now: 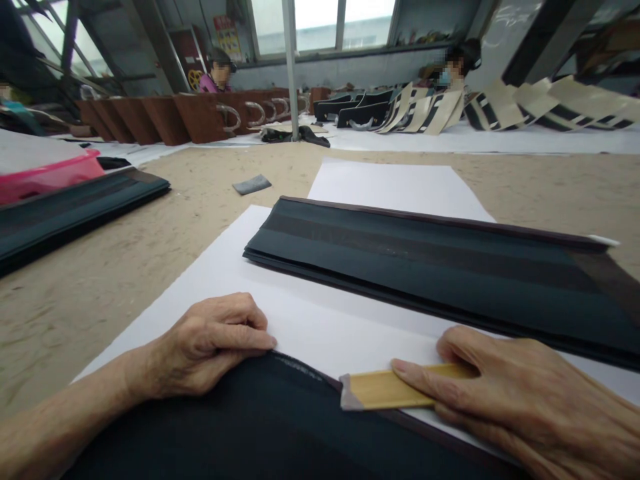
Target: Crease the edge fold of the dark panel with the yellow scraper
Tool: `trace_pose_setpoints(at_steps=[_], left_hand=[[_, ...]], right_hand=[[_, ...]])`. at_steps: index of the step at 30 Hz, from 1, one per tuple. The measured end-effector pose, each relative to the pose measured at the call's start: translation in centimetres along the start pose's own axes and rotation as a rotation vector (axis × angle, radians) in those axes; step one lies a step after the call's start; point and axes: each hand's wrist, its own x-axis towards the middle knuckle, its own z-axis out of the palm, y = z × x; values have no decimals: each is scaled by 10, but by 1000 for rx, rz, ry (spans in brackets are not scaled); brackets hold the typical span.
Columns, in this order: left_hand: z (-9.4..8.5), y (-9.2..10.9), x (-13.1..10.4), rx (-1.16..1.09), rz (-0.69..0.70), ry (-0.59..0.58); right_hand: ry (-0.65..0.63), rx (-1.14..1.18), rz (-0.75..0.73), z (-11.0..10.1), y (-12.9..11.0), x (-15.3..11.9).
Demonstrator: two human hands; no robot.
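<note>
The right hand (525, 393) grips a flat wooden tool (395, 389), pressing it onto the dark sheet (260, 427) beneath both hands. The left hand (210, 347), loosely curled and holding nothing, rests on that sheet's edge. Ahead lies white paper (320, 320) on the tan worktable (190, 213), then a stack of dark panels (425, 260); windows (320, 23) line the far wall.

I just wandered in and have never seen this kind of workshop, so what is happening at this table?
A person is working on a dark fabric piece at the near edge of the table. The left hand rests curled on its edge, over a white paper sheet. The right hand presses a flat bamboo stick against the piece's edge. Behind lies a stack of dark folded panels. Two other people sit at the far side among brown bags.
</note>
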Motion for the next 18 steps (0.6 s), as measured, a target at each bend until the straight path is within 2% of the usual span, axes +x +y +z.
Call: trace_pose_setpoints(at_steps=[8, 18], left_hand=[[-6, -2, 1, 45, 66, -41], [-3, -3, 1, 49, 69, -8]], right_hand=[[-48, -62, -18, 4, 0, 7], [11, -82, -92, 6, 3, 25]])
